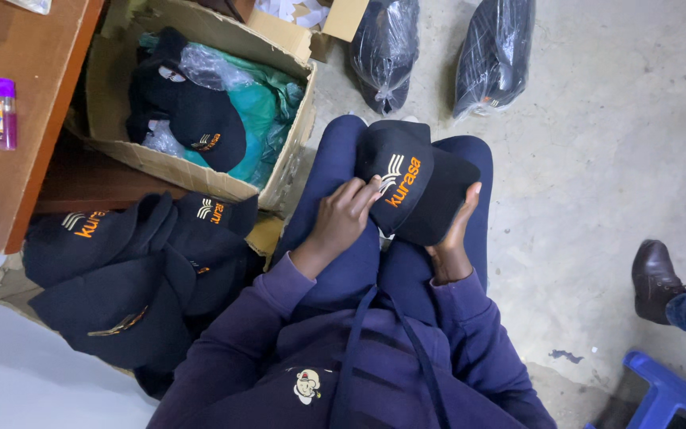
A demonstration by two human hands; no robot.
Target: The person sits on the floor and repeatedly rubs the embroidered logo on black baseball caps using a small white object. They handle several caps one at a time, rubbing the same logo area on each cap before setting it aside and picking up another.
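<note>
over a bare concrete floor (597, 119), i see a black cap (414, 191) resting on my knees, my left hand (343, 218) curled over its front edge and my right hand (458, 226) cupped under its side. to the left sit a cardboard box (200, 171) of caps, a pile of caps (129, 270) and a wooden table (33, 79); two black bags (438, 52) lie ahead, someone's brown shoe (654, 270) to the right.

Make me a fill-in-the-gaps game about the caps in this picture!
1. Both hands, left hand and right hand, hold a black ____ on the lap.
2. More caps lie inside a ____ box.
3. The lighter on the wooden table has a ____ top.

Missing words: cap; cardboard; purple
</note>
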